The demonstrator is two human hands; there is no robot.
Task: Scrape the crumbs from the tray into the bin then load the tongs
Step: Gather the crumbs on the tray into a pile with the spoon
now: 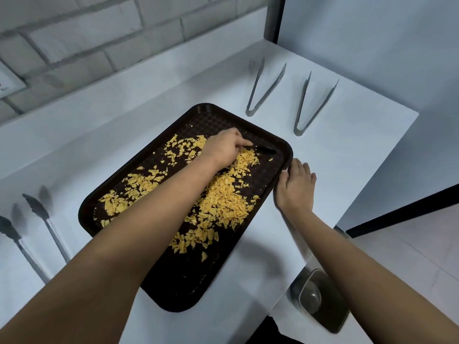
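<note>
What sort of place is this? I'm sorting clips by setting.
Probably a food-service cleanup station: a brown serving tray strewn with crumbs, several metal tongs on a white counter, a steel bin below.

Dark brown rectangular tray lying diagonally on the counter, strewn with yellow crumbs; two metal tongs lie open beyond it; steel bin below counter edge.

A white counter runs beneath both hands — beyond them a pale painted brick wall; right of them a plain white wall and light tiled floor.
</note>
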